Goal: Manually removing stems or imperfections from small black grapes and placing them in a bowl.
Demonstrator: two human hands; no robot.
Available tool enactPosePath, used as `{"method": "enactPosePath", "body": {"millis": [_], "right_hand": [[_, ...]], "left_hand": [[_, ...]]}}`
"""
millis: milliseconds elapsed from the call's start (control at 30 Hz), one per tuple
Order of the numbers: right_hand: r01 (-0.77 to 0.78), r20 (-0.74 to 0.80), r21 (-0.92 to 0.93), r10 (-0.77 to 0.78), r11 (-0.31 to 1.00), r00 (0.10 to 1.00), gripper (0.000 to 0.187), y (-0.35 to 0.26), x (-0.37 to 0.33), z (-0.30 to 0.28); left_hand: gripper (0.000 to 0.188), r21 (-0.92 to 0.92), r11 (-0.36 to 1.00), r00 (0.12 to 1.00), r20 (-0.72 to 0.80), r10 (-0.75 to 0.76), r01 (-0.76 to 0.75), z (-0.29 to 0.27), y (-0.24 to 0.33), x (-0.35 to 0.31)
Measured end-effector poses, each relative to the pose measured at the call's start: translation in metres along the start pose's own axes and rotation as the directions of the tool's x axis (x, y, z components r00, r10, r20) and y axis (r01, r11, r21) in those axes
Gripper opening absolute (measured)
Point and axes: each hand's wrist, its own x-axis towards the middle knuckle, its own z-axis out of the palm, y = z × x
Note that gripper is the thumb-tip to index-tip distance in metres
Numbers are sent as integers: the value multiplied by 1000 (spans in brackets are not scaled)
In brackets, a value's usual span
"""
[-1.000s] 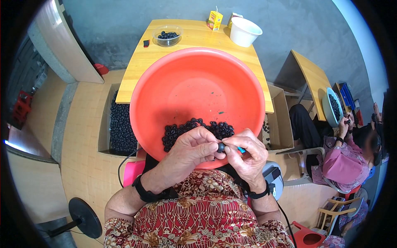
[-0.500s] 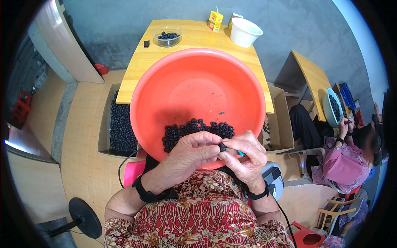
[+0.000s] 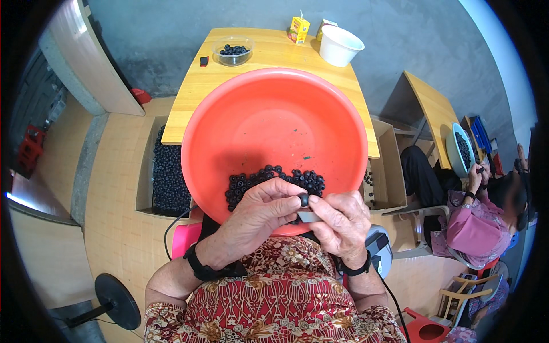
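Note:
Over the near rim of a large red basin point(image 3: 200, 114), my two hands meet. My left hand point(image 3: 264, 208) pinches a small black round rubber-like part point(image 3: 303, 199) between thumb and fingertips. My right hand point(image 3: 342, 220) is closed on a flat grey blade point(image 3: 309, 216), whose handle is hidden in the fingers. The right fingertips also touch or nearly touch the black part. Below and beyond my hands, a heap of similar black ring-shaped parts point(image 3: 269, 176) lies in the near side of the basin, with a few dark scraps on its bottom.
The wooden table point(image 3: 189, 94) carries a clear bowl point(image 3: 233, 52) of black parts, a yellow drink carton point(image 3: 298, 30) and a white tub point(image 3: 341, 46). A box of black parts point(image 3: 168, 177) stands left, another box point(image 3: 390, 166) right. A person in pink point(image 3: 472, 228) works at the right.
The black part has turned in my left fingers and now shows its round face. My right hand has tilted, so the grey blade shows and the blue bit seen before is hidden.

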Motion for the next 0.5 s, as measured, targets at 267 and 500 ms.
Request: {"method": "enactPosePath", "body": {"millis": [267,500], "right_hand": [[-25,-11,-46,25,999,1000,42,4,0,-1],[-35,-9,-60,34,998,999,44,5,2,-1]], "left_hand": [[10,-56,998,1000,-9,15,-16,4,1,0],[8,-46,999,1000,0,8,-8,3,1,0]]}}
